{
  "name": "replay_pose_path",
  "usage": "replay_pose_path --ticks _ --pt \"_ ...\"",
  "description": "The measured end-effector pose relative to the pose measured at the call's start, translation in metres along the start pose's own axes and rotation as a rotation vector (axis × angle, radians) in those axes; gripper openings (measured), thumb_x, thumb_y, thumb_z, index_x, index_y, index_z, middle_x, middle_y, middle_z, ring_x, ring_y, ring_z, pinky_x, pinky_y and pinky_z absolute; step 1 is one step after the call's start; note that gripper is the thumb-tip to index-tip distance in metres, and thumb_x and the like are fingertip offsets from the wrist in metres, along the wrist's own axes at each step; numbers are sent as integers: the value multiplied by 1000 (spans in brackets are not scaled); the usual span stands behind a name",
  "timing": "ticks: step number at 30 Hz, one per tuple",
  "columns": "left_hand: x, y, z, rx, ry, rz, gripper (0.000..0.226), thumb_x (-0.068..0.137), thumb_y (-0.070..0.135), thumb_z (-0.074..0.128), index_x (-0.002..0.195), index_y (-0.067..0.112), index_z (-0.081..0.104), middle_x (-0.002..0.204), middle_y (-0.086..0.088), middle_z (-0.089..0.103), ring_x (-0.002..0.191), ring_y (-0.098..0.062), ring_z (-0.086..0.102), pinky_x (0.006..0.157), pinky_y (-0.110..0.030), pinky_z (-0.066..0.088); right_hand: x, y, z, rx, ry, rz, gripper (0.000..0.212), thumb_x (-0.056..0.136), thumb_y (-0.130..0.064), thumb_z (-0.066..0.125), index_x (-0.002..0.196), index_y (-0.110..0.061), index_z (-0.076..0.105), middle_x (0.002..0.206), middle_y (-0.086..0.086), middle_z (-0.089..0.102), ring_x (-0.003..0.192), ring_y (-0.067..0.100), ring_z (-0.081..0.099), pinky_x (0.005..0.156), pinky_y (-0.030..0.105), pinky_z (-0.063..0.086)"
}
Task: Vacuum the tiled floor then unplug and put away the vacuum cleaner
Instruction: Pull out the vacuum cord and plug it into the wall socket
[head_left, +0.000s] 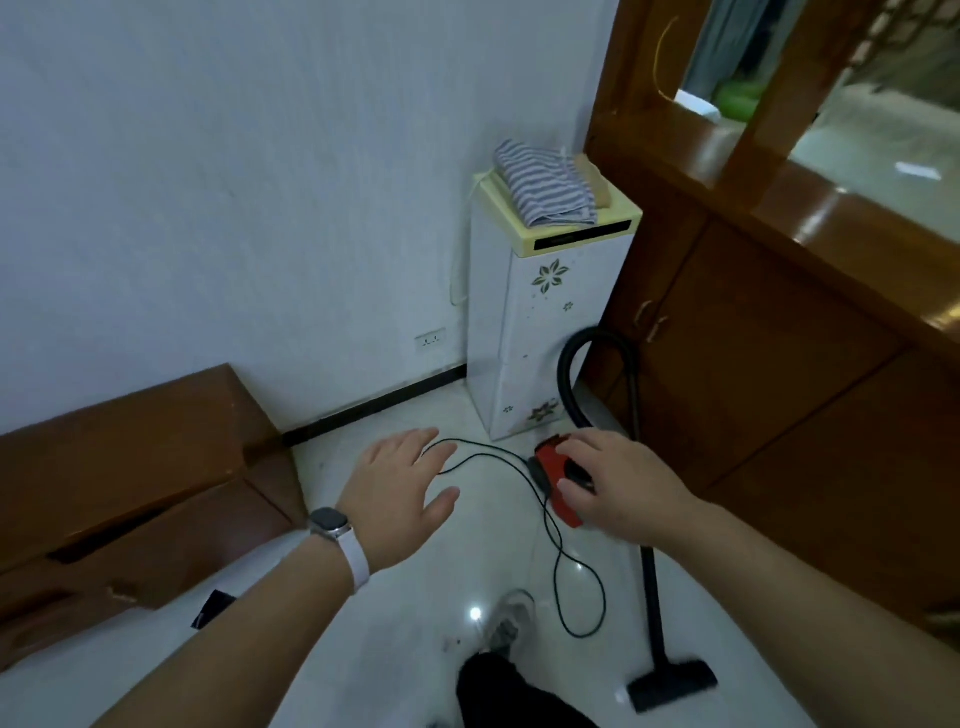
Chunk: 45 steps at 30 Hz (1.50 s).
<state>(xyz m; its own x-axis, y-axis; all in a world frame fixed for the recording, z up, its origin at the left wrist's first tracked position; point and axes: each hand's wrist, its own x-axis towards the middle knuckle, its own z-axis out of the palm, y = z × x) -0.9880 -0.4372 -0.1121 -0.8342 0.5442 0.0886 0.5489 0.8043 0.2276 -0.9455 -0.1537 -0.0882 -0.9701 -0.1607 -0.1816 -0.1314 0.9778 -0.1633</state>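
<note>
A small red vacuum cleaner (555, 470) sits on the white tiled floor (405, 613). My right hand (621, 480) rests on its top, fingers curled around the black handle. The black hose (569, 374) loops up behind it, and the black wand (649, 571) runs down to the floor nozzle (672, 683) at lower right. The black power cord (561, 551) lies loose in loops on the floor, its far end hidden behind my left hand (400, 488). That hand hovers open, fingers spread, above the cord. A wall socket (430, 340) sits low on the wall with nothing plugged in.
A tall white floral appliance (545, 332) with striped cloth (545, 189) on top stands in the corner. A brown wooden cabinet (779, 374) fills the right side. A low brown wooden unit (130, 483) lines the left. My shoe (511, 618) and dark trouser leg are below.
</note>
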Motion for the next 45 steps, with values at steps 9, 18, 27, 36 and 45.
replay_pose_path --ticks 9,18,27,36,45 --pt "125 -28 15 -6 -130 32 56 88 56 40 132 24 53 138 -3 54 125 -25 51 102 -41 40 91 60 17 35 -29 49 50 93 -53 41 133 -26 51 128 -7 53 113 16 51 92 32 45" --pt "225 -49 20 -93 -68 28 56 87 52 46 126 15 61 131 -11 60 117 -30 57 96 -47 48 179 101 13 91 -56 39 45 93 -51 43 128 -25 54 122 -7 54 110 17 53 88 31 42" --pt "287 -75 58 -52 -303 140 53 94 46 50 141 21 46 148 -6 45 134 -26 42 111 -45 35 207 119 31 204 -95 179 46 94 -50 45 130 -23 53 121 -3 55 110 19 53 91 35 47" --pt "361 -113 128 -66 -431 453 56 91 51 36 137 23 50 145 -5 49 132 -25 46 110 -45 36 246 133 70 204 -54 355 57 89 -57 29 126 -23 56 112 -4 56 100 19 56 83 38 52" --pt "408 -156 315 -77 -460 561 53 89 47 39 129 17 57 134 -11 58 119 -31 57 101 -47 44 315 170 240 398 10 443 56 87 -51 38 113 -10 66 102 6 61 88 26 58 71 40 53"
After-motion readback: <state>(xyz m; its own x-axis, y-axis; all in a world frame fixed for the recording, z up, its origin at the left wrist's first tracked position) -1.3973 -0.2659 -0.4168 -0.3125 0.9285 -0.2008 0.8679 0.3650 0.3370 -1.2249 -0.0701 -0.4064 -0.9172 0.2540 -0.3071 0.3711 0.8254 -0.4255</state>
